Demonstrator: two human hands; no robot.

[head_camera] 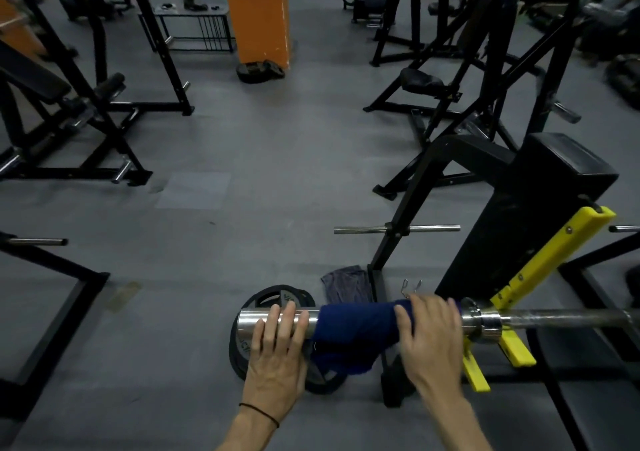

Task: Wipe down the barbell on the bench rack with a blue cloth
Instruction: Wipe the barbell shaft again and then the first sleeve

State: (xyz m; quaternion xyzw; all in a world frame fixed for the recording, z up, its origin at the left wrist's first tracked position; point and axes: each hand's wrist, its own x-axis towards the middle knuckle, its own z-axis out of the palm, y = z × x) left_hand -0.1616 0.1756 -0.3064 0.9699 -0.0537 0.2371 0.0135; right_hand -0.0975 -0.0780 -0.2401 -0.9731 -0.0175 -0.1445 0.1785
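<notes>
Glossy metal barbell (277, 322), matt cloth (353, 329)

You've got weight plates (273, 301) on the floor at 6 o'clock, grey rag (346, 286) just right of 'em, orange pillar (256, 14) at 12, black machines (86, 104) at 10 & 2.

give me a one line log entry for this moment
step: wiping barbell sleeve | left hand: holds sleeve end | right hand: grips blue cloth wrapped on sleeve | floor: weight plates below

Dark blue cloth (353, 329) on a silver barbell (554, 319); yellow rack hooks (554, 253), black bench pad (540, 208), black weight plates (273, 300), grey floor (242, 160), orange pillar (256, 14), grey rag (346, 284)
</notes>
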